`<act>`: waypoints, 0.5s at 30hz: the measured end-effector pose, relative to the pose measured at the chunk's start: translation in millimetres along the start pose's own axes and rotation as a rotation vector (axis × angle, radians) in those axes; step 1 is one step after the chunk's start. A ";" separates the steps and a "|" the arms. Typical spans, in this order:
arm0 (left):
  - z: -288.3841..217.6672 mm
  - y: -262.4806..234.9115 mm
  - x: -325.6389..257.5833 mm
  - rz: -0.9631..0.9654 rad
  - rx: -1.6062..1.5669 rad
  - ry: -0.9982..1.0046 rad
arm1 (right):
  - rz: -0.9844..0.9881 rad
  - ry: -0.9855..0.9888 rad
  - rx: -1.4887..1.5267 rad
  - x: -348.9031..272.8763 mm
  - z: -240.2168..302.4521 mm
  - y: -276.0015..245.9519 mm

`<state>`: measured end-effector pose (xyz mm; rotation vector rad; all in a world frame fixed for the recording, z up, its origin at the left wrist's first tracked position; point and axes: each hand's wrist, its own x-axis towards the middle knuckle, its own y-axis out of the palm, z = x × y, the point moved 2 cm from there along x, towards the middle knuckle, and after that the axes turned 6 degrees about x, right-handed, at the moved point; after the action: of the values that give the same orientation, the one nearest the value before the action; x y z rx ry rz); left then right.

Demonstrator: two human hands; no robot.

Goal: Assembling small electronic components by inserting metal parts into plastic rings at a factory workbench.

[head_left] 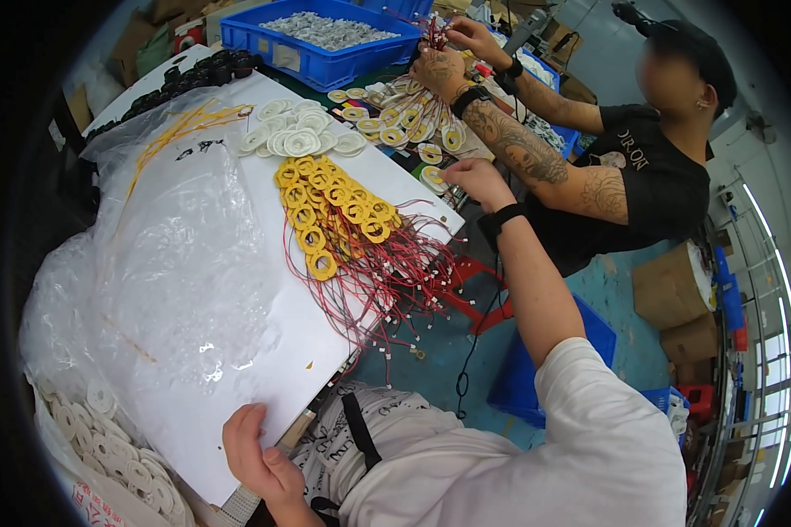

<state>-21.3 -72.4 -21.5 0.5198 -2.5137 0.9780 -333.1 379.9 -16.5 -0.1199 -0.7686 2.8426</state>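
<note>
My right hand (481, 184) reaches out over the far right corner of the white table (299, 378). Its fingertips are pinched at the edge of a white ring with a yellow center (433, 178). Near the table's front edge hovers my left hand (262, 455), thumb apart from loosely bent fingers, holding nothing. Yellow rings (330, 206) lie in overlapping rows between the hands, their red and black wires (387, 281) with small white connectors trailing over the edge. Behind them sits a pile of plain white rings (292, 132).
Clear plastic bags (180, 255) spread over the table's left, with yellow strips (176, 140) on top. A bag of white rings (119, 457) is at lower left. A blue bin (325, 48) of small pale parts stands behind. On the right a co-worker (642, 167) handles wires above more rings.
</note>
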 end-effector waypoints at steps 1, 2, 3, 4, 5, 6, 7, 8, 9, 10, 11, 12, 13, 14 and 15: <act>-0.6 0.7 0.1 -0.002 -0.002 0.005 | -0.001 -0.001 -0.001 -1.1 1.6 -0.1; 0.0 0.4 -0.3 -0.003 -0.001 0.004 | 0.030 -0.003 0.004 -3.1 4.6 2.6; 0.7 0.7 -0.6 -0.007 0.003 0.013 | 0.061 -0.005 0.008 -5.3 7.7 4.3; 0.9 1.0 -0.7 -0.011 0.006 0.022 | 0.062 -0.005 0.008 -7.9 10.8 3.8; 0.6 0.3 -0.3 -0.012 0.007 0.021 | 0.032 0.018 0.026 -9.6 12.0 2.4; 0.0 0.1 0.6 0.003 -0.001 0.021 | 0.001 0.042 0.043 -11.9 13.2 0.7; -0.4 0.8 1.6 0.019 -0.011 0.022 | 0.000 0.041 0.042 -14.6 13.8 -1.4; -0.3 -0.1 2.1 0.016 -0.012 0.021 | -0.016 0.051 0.037 -16.2 11.6 -5.0; -0.4 0.9 2.8 0.013 -0.026 0.027 | -0.036 0.063 0.032 -17.2 5.0 -11.6; -0.7 2.2 4.5 0.010 -0.041 0.034 | -0.040 0.062 0.031 -20.9 -2.5 -19.2; -1.7 1.7 5.6 0.010 -0.038 0.031 | -0.121 -0.068 -0.137 -25.2 -12.4 -26.2; -0.1 -1.0 3.7 0.007 -0.030 0.023 | -0.181 -0.200 -0.300 -36.8 -8.2 -16.8; 1.2 -3.8 2.9 0.006 -0.018 0.013 | -0.149 -0.155 -0.342 -51.8 -7.5 -14.4; 0.8 -8.0 2.2 0.001 0.005 -0.003 | -0.164 -0.171 -0.320 -62.0 -14.3 -14.8; 1.0 -11.3 1.2 -0.002 0.002 0.006 | -0.187 -0.258 -0.423 -73.7 -18.5 -15.2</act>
<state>-17.2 -81.1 -15.4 0.5189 -2.5069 0.9804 -256.1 386.5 -22.8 0.2511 -1.3500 2.5076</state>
